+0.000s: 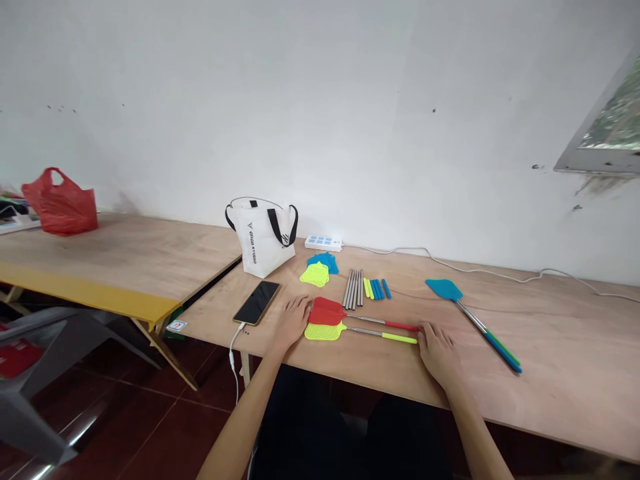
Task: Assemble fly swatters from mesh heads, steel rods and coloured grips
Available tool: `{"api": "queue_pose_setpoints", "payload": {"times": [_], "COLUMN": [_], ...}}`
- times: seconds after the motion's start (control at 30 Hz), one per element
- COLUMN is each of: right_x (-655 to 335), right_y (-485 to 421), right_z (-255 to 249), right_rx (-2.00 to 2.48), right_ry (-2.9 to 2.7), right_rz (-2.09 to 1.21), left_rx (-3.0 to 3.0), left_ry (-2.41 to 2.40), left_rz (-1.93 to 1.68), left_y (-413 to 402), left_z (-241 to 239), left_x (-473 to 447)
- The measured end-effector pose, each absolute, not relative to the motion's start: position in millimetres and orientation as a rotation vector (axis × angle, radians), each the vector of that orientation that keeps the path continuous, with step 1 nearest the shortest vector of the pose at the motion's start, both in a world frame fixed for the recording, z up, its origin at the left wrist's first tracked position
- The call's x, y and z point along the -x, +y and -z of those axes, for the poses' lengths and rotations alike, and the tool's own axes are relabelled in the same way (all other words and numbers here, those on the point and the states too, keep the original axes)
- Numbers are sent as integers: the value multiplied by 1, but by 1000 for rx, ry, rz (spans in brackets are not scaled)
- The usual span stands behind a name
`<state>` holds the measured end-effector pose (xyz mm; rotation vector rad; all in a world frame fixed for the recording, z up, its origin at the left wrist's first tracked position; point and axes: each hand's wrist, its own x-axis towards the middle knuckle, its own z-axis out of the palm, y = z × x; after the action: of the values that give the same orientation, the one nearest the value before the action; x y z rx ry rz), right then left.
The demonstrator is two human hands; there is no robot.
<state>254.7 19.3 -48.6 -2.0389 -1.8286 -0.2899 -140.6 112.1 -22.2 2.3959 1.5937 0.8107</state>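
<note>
Red swatter [328, 311] between left hand [294, 321] and right hand [439, 349], each hand's grip unclear

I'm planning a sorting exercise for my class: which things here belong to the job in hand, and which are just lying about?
Probably part of the job:
red swatter, between left hand and right hand
yellow swatter
swatters with blue and green handles
loose swatter heads
metal tubes
coloured grips

Probably just lying about:
phone and its cable
white bag
power strip
red plastic bag
</note>
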Motion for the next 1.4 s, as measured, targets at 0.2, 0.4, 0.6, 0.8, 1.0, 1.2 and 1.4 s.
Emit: {"api": "queue_pose_setpoints", "payload": {"times": [0.2, 0.4, 0.6, 0.8, 1.0, 1.2, 1.4], "right_x": [-255, -252, -253, -256, -257, -258, -260], "right_y": [19, 18, 18, 21, 22, 22, 23], "right_z": [47, 46, 47, 49, 49, 48, 47], "right_rx": [2040, 2053, 2026, 1981, 1990, 1943, 1875], "right_ry": [-1837, -1824, -1776, -1694, -1738, -1734, -1719], "right_rz": [301, 296, 224, 166, 204, 178, 86], "left_rx": [-2423, -2451, -2477, -2465, -2476, -2472, -2495], "left_ry": [1530, 1643, 1630, 1646, 1642, 1636, 1633], "left_rz": [-809, -759, -777, -784, -781, -777, -738], "left_y": [113, 114, 114, 115, 116, 115, 114], "left_z": [23, 28, 27, 29, 30, 30, 27], "left_x": [143, 139, 140, 139, 140, 141, 142]}}
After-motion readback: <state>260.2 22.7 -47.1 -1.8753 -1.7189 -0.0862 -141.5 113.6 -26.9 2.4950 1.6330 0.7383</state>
